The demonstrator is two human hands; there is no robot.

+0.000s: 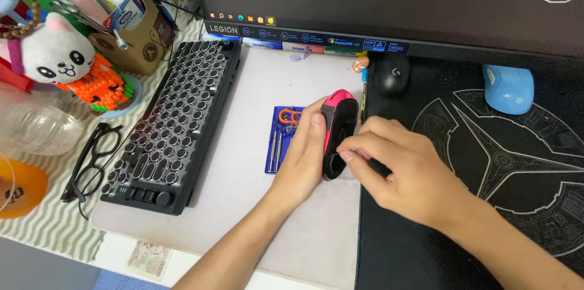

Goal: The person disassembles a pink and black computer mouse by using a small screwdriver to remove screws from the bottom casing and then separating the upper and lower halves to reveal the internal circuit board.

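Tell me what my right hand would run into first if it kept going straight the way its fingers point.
The right hand points leftward, its fingertips already at the pink and black mouse held on edge by the left hand. It would press into that mouse first.

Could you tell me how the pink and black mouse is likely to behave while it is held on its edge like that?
The mouse looks like a rigid plastic shell, so it probably won't flex. Standing on its narrow side, it would likely tip flat if the left hand let go. Its glossy curved surface may be slippery under the right hand.
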